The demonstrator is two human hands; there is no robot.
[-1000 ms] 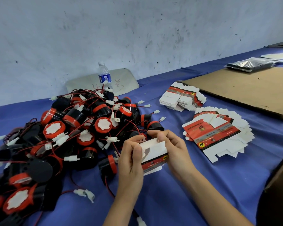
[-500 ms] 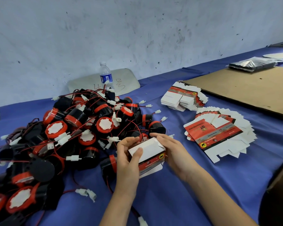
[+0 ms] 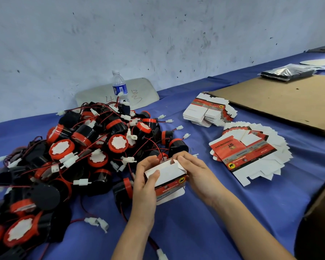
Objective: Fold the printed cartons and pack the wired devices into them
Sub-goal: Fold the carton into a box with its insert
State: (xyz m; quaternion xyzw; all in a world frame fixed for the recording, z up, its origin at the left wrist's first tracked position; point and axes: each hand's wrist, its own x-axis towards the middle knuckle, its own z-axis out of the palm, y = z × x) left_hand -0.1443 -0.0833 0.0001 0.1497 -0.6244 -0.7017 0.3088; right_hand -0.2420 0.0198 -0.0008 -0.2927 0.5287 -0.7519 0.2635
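A small printed carton [image 3: 168, 180], white inside with a red and black band, is held between both hands above the blue table. My left hand [image 3: 145, 182] grips its left side with the thumb lying on the top panel. My right hand [image 3: 192, 170] holds its right end, fingers curled over a top flap. A big heap of black and red wired devices [image 3: 79, 152] with white plugs covers the table to the left. Flat printed cartons lie fanned out [image 3: 250, 152] at the right, and a second pile [image 3: 208, 114] sits behind them.
A water bottle [image 3: 119, 87] stands behind the heap against a grey board [image 3: 144, 91]. A brown cardboard sheet [image 3: 281, 98] lies at the right rear with a black foil bag [image 3: 287, 72] beyond it. A dark box edge [image 3: 319, 218] fills the lower right. The blue cloth [image 3: 195, 228] shows around my arms.
The carton has gone from a half-open sleeve to a box shape, with the top panel folded down under my left thumb. My right fingers shifted to the right-hand flap.
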